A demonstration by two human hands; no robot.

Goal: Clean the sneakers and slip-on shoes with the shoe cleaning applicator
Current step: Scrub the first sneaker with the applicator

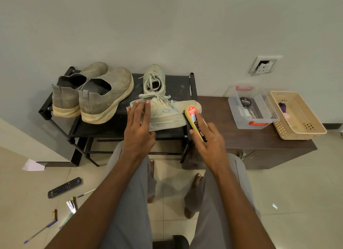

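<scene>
Early going: left hand (138, 122) flat, fingers straight, steadying pale lace-up sneaker (167, 111); right hand (207, 139) gripping yellow shoe cleaning applicator (194, 122) at its toe. Second pale sneaker (154, 79) and grey knit slip-on shoes (92, 94) apparently untouched.

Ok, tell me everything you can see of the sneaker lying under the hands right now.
The near sneaker is a pale, off-white lace-up with a thick sole, looking worn and dingy. It lies on its side on the black rack, toe toward the right, laces loose. The left hand rests on its heel end with straight fingers. The right hand holds the yellow applicator against the toe end.
</scene>
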